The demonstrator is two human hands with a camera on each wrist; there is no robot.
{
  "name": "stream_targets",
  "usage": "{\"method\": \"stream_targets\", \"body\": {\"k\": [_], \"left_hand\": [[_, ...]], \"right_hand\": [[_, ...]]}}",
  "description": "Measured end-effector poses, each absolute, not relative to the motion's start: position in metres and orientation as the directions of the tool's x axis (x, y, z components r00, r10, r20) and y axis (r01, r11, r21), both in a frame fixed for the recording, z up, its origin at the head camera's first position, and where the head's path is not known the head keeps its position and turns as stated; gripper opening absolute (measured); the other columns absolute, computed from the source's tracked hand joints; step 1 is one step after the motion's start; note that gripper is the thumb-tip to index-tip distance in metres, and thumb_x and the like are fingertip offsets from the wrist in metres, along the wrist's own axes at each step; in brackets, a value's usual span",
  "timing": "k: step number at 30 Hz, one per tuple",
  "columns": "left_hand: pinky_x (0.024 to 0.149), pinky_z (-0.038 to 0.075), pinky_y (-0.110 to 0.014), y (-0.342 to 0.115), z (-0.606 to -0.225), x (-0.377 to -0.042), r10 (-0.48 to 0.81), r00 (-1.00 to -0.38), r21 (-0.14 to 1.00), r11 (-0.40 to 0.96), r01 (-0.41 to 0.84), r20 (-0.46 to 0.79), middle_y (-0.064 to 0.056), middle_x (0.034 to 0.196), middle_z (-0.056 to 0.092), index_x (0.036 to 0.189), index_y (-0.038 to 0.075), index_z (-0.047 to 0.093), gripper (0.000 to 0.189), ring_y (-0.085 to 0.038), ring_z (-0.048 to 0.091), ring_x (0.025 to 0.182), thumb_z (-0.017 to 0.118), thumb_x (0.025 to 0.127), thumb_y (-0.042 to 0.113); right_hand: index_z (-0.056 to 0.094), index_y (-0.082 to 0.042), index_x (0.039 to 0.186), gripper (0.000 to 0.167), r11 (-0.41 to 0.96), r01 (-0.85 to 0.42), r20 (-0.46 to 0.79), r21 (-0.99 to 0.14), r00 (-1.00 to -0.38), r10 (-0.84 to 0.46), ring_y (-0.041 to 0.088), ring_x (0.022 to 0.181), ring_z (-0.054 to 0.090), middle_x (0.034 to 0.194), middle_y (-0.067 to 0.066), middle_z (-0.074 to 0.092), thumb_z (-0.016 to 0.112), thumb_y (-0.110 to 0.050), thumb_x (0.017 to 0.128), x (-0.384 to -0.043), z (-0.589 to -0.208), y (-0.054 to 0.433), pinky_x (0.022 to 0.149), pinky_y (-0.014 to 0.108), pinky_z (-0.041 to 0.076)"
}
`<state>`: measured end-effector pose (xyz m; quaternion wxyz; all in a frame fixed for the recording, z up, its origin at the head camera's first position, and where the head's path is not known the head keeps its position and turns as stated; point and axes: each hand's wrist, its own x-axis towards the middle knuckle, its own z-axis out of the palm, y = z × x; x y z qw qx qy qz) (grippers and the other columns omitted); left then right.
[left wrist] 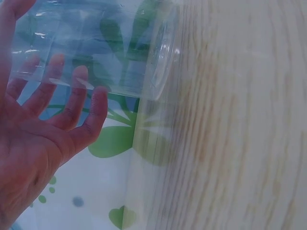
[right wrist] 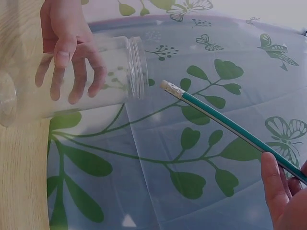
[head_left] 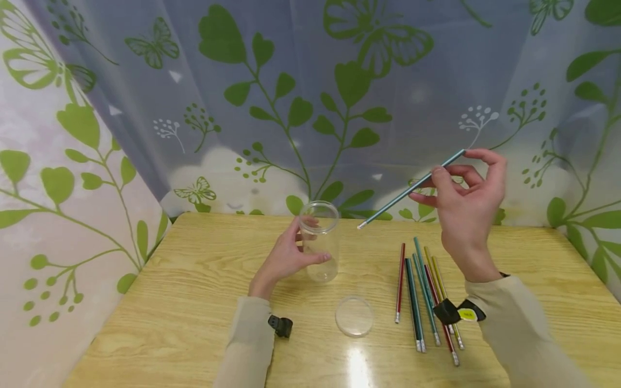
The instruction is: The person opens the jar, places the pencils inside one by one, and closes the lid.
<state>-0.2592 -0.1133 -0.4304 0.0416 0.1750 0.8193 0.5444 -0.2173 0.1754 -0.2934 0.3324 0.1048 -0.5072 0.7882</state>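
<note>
My left hand (head_left: 287, 254), mid-frame, fingers half-curled round jar (head_left: 325, 241) — likely to steady it. My right hand (head_left: 468, 200), right of centre, pinches pencil (head_left: 395, 201) — slanted, perhaps to face jar. Lid (head_left: 354, 317) below; other pencils (head_left: 425, 296) lower right.

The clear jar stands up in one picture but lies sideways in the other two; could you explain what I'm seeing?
There's no robot, just a person's two bare hands. The wide picture comes from a camera worn on the head; the others come from one on each wrist, turned so that the upright jar looks sideways. The left hand holds the clear jar; the right hand holds a teal pencil, eraser end toward the jar. On the wooden table lie a round clear lid and more pencils.
</note>
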Motion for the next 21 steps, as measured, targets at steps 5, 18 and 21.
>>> {"method": "stream_targets", "body": {"k": [5,18,21], "left_hand": [[0.102,0.053,-0.050,-0.112,-0.431,-0.260,0.331,-0.935,0.905,0.346,0.247,0.128,0.006,0.143,0.052,0.143,0.024,0.045,0.080,-0.026,0.058,0.127,0.091,0.077,0.027],[0.104,0.053,-0.049,-0.114,-0.431,-0.259,0.330,-0.936,0.909,0.342,0.238,0.121,0.006,0.143,0.052,0.143,0.025,0.046,0.080,-0.026,0.057,0.128,0.091,0.077,0.027],[0.104,0.053,-0.049,-0.114,-0.431,-0.259,0.329,-0.936,0.907,0.343,0.243,0.126,0.005,0.143,0.053,0.142,0.025,0.046,0.080,-0.026,0.057,0.127,0.092,0.076,0.027]], "right_hand": [[0.049,-0.008,0.120,0.040,-0.285,-0.635,0.504,-0.718,-0.757,0.416,0.025,0.067,0.073,0.082,0.012,0.060,0.068,0.010,0.090,-0.219,-0.294,0.169,0.056,0.040,0.062],[0.047,-0.007,0.121,0.039,-0.310,-0.667,0.539,-0.677,-0.737,0.408,0.027,0.068,0.074,0.085,0.013,0.059,0.068,0.008,0.091,-0.222,-0.292,0.154,0.060,0.042,0.063],[0.047,-0.008,0.121,0.039,-0.305,-0.668,0.544,-0.679,-0.737,0.402,0.026,0.068,0.074,0.084,0.012,0.059,0.068,0.007,0.092,-0.223,-0.292,0.149,0.060,0.042,0.063]]}}
